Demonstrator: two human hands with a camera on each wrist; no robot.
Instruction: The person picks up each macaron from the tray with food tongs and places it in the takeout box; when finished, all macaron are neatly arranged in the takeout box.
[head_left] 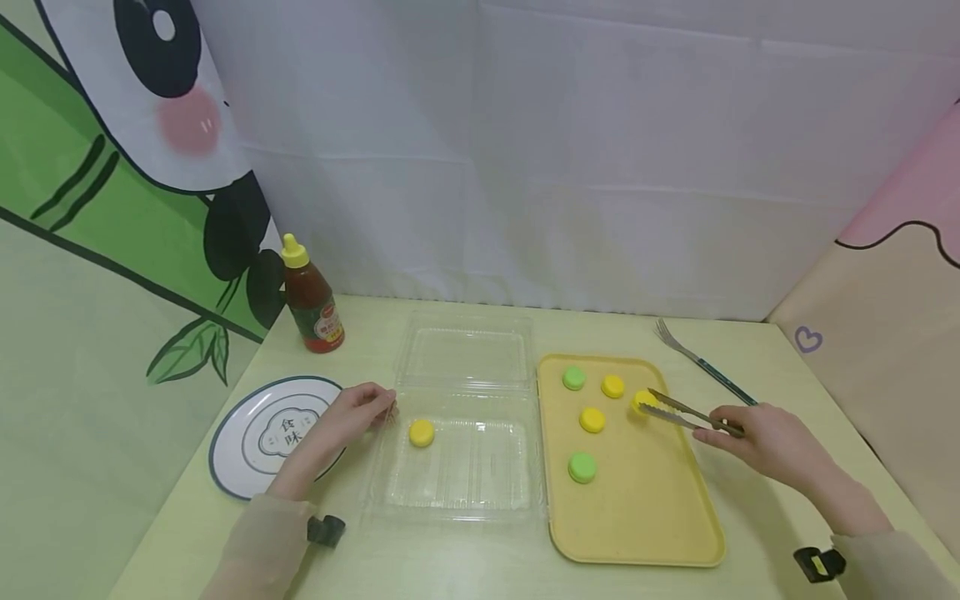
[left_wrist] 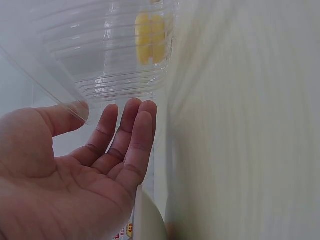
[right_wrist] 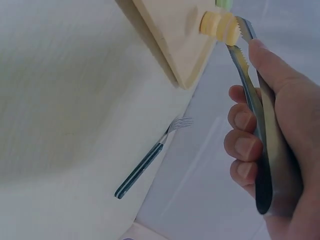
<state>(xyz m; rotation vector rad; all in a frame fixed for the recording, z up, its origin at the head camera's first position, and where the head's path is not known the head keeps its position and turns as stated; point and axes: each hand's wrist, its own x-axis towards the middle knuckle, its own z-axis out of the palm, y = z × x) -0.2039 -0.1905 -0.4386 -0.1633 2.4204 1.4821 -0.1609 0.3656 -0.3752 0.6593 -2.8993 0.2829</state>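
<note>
An open, clear plastic clamshell box (head_left: 472,479) lies on the pale table (head_left: 465,562), its lid half on the far side; the near half holds one yellow macaron (head_left: 421,432) toward its far left corner. Just to the right, a yellow rectangular tray (head_left: 637,517) carries a green macaron (head_left: 573,377) at far left, another yellow macaron (head_left: 612,386) to the right of that, a third yellow macaron (head_left: 592,420) slightly nearer, and a second green macaron (head_left: 582,467) nearest. By the tray's right edge, the tonged yellow macaron (head_left: 642,398) sits between the toothed tips of metal tongs (right_wrist: 282,170); the right hand (head_left: 772,443) grips these, fingers wrapped around the arms. The left hand (head_left: 360,411) touches the box's left edge with its thumb, the other fingers loosely curved and apart from the thumb. On the left, a blue-rimmed white plate (head_left: 243,437) reads 食味 in a scalloped frame. Beyond it stands a red sauce bottle (head_left: 309,292) with a yellow cap and a green label, its print too small to read. The tonged macaron shows two smooth, round shells around a paler middle.
</note>
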